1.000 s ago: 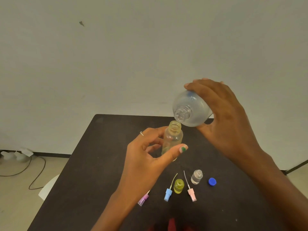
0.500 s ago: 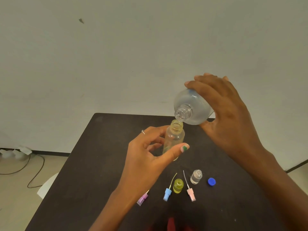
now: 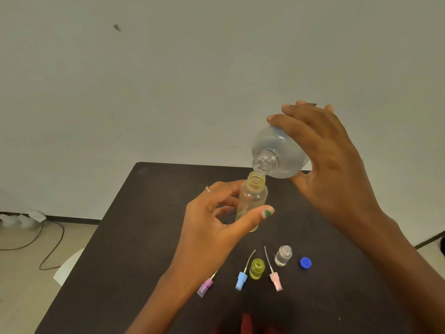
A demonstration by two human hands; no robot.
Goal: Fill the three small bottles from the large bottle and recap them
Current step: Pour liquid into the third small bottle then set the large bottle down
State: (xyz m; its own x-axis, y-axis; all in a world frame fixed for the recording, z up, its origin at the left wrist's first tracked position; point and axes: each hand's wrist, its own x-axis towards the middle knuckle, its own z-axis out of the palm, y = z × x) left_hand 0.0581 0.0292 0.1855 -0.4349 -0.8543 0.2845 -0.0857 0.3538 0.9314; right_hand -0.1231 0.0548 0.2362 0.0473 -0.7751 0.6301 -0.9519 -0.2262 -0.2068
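Observation:
My left hand [image 3: 214, 227] holds a small clear yellowish bottle [image 3: 252, 198] upright above the black table [image 3: 144, 237], its mouth uncapped. My right hand [image 3: 330, 165] grips the large clear bottle [image 3: 277, 153], tipped down with its open neck just over the small bottle's mouth. On the table stand a small yellow-green bottle [image 3: 257, 268] and a small clear bottle [image 3: 283, 255], both uncapped. Beside them lie a blue spray cap [image 3: 241, 280], a pink spray cap [image 3: 275, 281], a purple spray cap [image 3: 205, 286] and a round blue cap [image 3: 305, 263].
The table's far edge meets a white wall. On the floor at the left lie a cable [image 3: 48, 247] and white plugs [image 3: 26, 216]. A white object [image 3: 67, 266] pokes out under the table's left edge. Something red [image 3: 245, 324] shows at the bottom edge.
My right hand has tipped the large bottle further down and brought its neck closer over the small bottle's mouth. My left hand has kept the small bottle nearly still.

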